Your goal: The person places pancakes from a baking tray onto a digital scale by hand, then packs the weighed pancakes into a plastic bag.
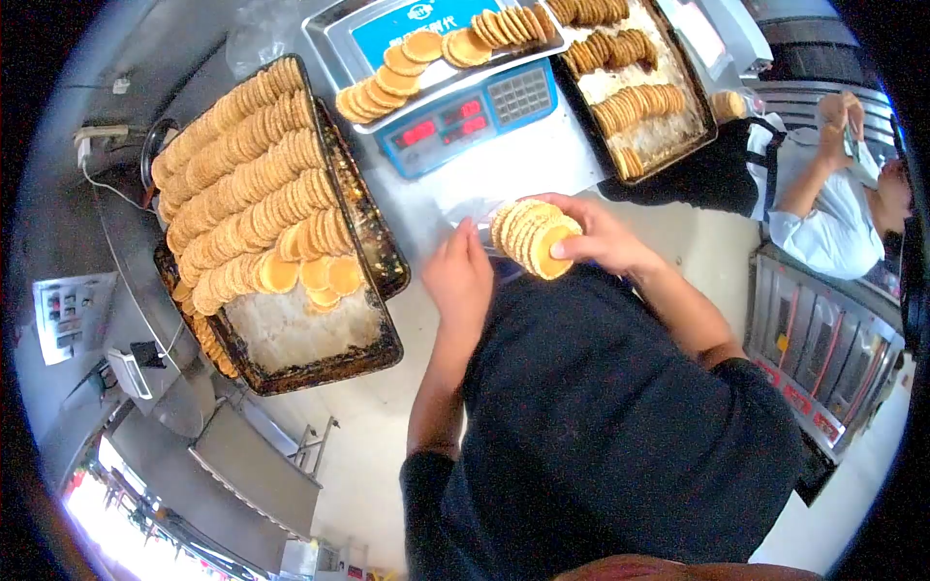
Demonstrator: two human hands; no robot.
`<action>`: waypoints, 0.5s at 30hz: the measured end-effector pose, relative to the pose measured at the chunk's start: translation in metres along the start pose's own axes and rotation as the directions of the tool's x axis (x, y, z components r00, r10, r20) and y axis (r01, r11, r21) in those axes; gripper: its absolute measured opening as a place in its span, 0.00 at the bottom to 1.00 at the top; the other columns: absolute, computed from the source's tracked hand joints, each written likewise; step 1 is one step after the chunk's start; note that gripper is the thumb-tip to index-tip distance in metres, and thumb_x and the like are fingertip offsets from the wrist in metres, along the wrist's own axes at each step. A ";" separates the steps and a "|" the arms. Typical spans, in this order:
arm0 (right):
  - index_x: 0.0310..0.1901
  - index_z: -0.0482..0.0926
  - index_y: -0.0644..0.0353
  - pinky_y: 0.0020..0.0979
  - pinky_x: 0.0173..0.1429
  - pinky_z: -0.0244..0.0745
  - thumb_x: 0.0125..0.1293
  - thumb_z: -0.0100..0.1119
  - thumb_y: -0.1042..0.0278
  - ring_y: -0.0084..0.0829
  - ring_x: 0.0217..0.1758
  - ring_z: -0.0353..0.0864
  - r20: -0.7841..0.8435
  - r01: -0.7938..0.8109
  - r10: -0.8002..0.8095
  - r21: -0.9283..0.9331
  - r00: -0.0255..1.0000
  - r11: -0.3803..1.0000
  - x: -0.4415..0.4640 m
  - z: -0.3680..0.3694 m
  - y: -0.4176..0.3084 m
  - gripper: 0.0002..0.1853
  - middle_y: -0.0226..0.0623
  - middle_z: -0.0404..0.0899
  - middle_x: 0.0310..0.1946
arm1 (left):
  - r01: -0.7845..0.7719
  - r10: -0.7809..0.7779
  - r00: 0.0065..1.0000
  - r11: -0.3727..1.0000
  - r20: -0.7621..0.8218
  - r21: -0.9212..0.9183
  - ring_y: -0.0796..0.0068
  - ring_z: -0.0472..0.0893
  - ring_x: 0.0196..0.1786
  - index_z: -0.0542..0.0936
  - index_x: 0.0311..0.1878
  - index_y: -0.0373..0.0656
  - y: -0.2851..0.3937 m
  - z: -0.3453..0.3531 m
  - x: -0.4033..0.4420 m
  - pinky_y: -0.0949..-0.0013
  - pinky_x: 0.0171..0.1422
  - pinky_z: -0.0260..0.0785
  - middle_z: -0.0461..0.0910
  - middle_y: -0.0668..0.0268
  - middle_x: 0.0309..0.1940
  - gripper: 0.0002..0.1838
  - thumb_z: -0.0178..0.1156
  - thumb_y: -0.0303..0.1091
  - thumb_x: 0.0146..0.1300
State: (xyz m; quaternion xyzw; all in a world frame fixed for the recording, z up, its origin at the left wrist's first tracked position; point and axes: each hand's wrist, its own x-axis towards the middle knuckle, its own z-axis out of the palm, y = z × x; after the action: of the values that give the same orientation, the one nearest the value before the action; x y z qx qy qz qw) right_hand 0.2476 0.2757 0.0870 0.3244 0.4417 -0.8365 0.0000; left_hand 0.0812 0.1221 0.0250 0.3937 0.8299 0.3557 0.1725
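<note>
A row of round golden biscuits (528, 237) is gripped in my right hand (610, 237), the thumb pressed on the end one. Close to its left, my left hand (458, 276) is closed with its fingertips on a thin see-through plastic bag (477, 211), whose outline is only partly visible. Both hands are in front of my dark shirt. Just beyond them stands a blue scale (470, 121) with red digits, and more biscuits (392, 77) lie on its metal pan (334, 48).
To the left, a dark-edged baking tray (310, 339) bears long rows of biscuits (247, 179), over other trays. Another tray (673, 145) with shorter rows is at the upper right. At the far right, a person in a light shirt (828, 228) is near a glass-fronted cabinet (814, 334).
</note>
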 end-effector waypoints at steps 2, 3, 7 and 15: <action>0.75 0.66 0.67 0.31 0.71 0.74 0.64 0.71 0.73 0.27 0.66 0.80 -0.064 -0.005 0.009 0.057 0.998 0.998 -0.003 0.007 0.003 0.39 0.37 0.80 0.64 | -0.029 0.030 1.000 0.999 0.006 -0.027 0.50 0.85 0.31 0.83 0.63 0.42 0.001 0.006 -0.010 0.52 0.35 0.76 0.85 0.55 0.30 0.18 0.61 0.31 0.71; 0.75 0.66 0.67 0.31 0.71 0.74 0.64 0.71 0.73 0.27 0.66 0.80 -0.061 -0.010 0.014 0.056 0.998 0.998 -0.002 0.006 0.006 0.39 0.37 0.80 0.64 | -0.024 0.024 1.000 0.999 0.005 -0.027 0.50 0.85 0.31 0.83 0.63 0.42 0.006 0.006 -0.011 0.52 0.35 0.76 0.85 0.55 0.30 0.18 0.61 0.31 0.71; 0.75 0.66 0.67 0.32 0.70 0.76 0.64 0.72 0.75 0.28 0.66 0.80 -0.131 0.011 -0.021 -0.075 0.991 0.997 -0.006 -0.012 0.003 0.38 0.38 0.80 0.63 | 0.079 -0.077 0.997 0.982 0.016 -0.174 0.50 0.86 0.31 0.80 0.61 0.40 0.031 0.012 -0.016 0.54 0.35 0.77 0.86 0.54 0.30 0.17 0.61 0.30 0.71; 0.74 0.68 0.61 0.20 0.14 0.54 0.65 0.71 0.75 0.14 0.14 0.64 0.045 -0.236 0.232 0.262 0.972 0.936 0.011 -0.072 0.001 0.37 0.24 0.78 0.28 | 0.070 -0.110 0.976 0.976 -0.190 -0.206 0.75 0.79 0.23 0.78 0.55 0.36 0.084 0.070 -0.031 0.68 0.28 0.69 0.79 0.63 0.21 0.10 0.61 0.27 0.75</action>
State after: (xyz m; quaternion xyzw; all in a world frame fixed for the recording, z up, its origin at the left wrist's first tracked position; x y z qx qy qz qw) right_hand 0.2780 0.3314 0.0513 0.3660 0.2841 -0.8842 0.0590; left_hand 0.1847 0.1667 0.0386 0.2984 0.8205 0.4662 0.1426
